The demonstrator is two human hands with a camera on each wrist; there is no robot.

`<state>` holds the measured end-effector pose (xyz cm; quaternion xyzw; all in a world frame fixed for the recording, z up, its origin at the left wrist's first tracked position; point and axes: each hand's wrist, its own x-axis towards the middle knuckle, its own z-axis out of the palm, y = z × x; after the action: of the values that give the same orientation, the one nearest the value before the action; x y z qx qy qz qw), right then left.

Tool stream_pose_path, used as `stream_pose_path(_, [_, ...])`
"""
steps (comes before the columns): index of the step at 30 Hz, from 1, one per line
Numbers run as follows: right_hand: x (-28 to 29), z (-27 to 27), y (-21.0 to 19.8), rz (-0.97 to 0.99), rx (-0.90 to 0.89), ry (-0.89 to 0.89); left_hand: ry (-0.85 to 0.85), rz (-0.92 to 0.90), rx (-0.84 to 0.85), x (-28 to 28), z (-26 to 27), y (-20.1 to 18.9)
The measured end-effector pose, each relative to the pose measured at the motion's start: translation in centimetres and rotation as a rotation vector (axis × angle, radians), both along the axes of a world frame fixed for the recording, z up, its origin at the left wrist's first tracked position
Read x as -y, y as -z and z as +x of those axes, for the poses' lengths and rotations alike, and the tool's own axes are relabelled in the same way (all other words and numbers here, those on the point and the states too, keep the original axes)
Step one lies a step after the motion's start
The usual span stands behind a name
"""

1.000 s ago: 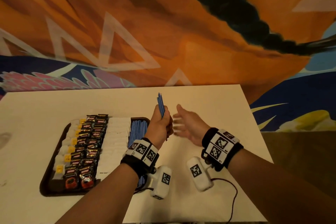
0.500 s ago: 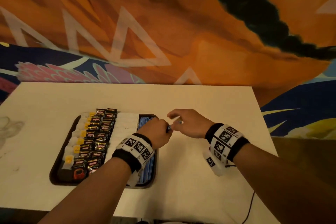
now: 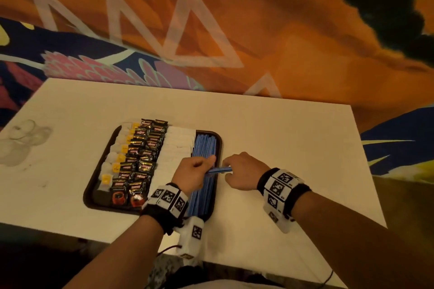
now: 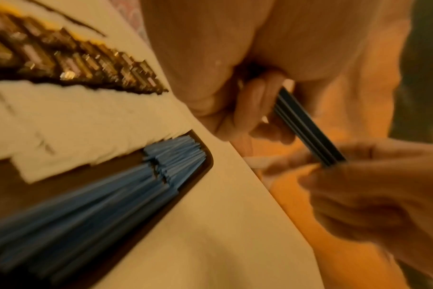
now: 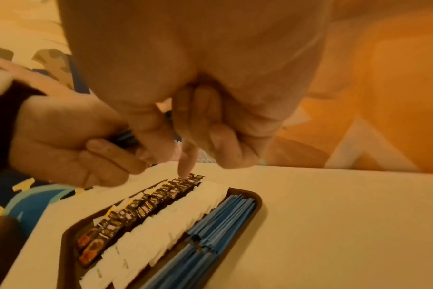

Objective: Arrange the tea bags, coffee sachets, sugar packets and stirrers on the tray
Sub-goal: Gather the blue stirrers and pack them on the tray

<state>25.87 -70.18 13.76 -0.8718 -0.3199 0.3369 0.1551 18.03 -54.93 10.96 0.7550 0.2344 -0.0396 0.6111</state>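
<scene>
Both hands are over the tray's right edge, sharing one small bundle of blue stirrers (image 3: pixel 219 169). The left hand (image 3: pixel 195 175) is curled round one end of the bundle; the left wrist cam shows fingers wrapped on the sticks. The right hand (image 3: pixel 244 171) pinches the other end w/ thumb & fingertips, the rest of its fingers tucked in. So both are grasping the same bundle, held crosswise just above the stirrer row, not touching it as far as I can tell.

Under & ahead of the left hand lies the tray (image 3: pixel 94 185), dark brown, and it's nearly full. Directly beneath the hands, along the tray's right side: the laid stirrers (image 3: pixel 204 148), a long blue strip running front to back, seemingly two batches end to end per the right wrist cam. Just left of the left hand: a column of white sugar packets (image 3: pixel 178 145), overlapped like shingles. Further left: two columns of dark glossy coffee sachets (image 3: pixel 143 150). Farthest from the hands, at the tray's left side: tea bags (image 3: pixel 117 155) w/ yellow tags.

Where does that leave us? By my read, approx done. All four item types sit in neat rows, and nothing loose shows on the table (image 3: pixel 281 148) round the hands. What's left looks like just this last bundle: turn it lengthwise, lay it on the blue strip, maybe square up the ends.
</scene>
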Motion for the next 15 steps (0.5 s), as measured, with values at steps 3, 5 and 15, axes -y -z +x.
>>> stream_pose_path(3, [-1.3,-0.8,0.8,0.286,-0.088,0.187,-0.247,-0.158,-0.028,0.6,-0.4,0.8])
stream_pose_path(5, [-2.0,-1.0,1.4,0.391,-0.119,0.282,-0.392,-0.323,-0.044,0.5,-0.6,0.8])
stream_pose_path(15, [-2.6,-0.9,4.8,0.252,-0.290,0.126,0.167,-0.105,-0.179,-2.2,-4.7,3.5])
